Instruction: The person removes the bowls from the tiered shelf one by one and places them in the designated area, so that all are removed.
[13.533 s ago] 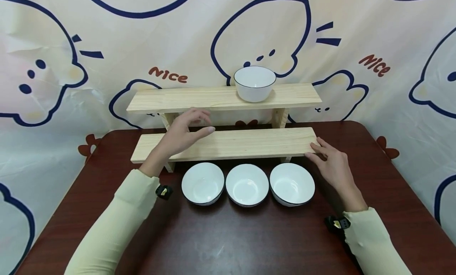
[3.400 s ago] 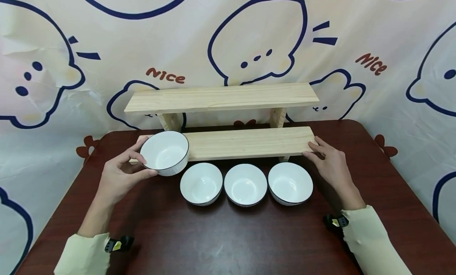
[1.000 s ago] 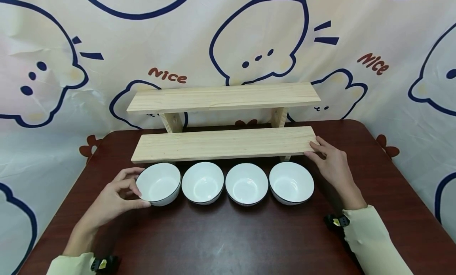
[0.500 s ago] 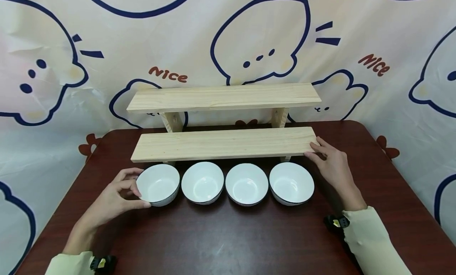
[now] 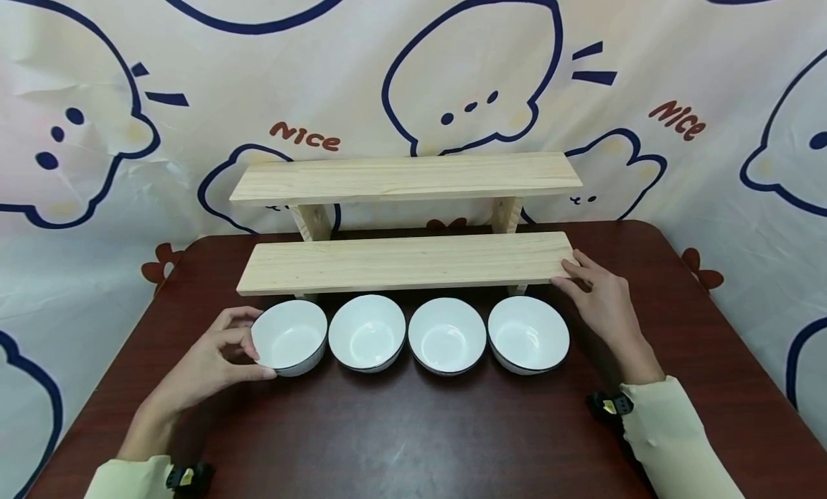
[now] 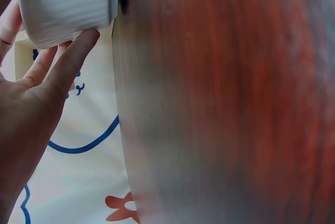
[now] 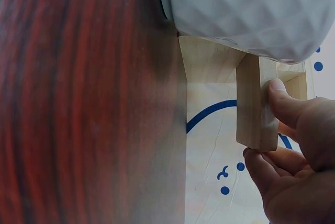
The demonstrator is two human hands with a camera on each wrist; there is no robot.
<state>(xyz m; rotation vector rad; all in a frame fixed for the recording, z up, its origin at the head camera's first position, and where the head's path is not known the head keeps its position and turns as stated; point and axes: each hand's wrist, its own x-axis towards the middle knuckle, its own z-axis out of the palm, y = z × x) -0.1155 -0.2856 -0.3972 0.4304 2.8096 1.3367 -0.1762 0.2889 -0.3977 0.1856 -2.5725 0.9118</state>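
Note:
My left hand (image 5: 216, 355) grips the leftmost white bowl (image 5: 289, 334) by its left side, thumb at the front and fingers behind. That bowl stands upright on the table at the left end of a row, close beside a second bowl (image 5: 367, 332). In the left wrist view the thumb lies against the bowl's (image 6: 70, 4) wall. My right hand (image 5: 601, 301) pinches the right end of the lower wooden shelf board (image 5: 407, 262). The right wrist view has the thumb on one face of the board (image 7: 256, 103) and fingertips at its end.
Two more white bowls (image 5: 447, 335) (image 5: 528, 334) continue the row in front of the rack. An upper shelf board (image 5: 407, 177) rises behind on wooden supports (image 5: 506, 213). A printed curtain (image 5: 465, 61) hangs behind the dark red-brown table (image 5: 413, 434).
The bowl left the upper shelf, and my left hand brought it down to the row's left end. In the last half second it shifted slightly right. My right hand kept its place.

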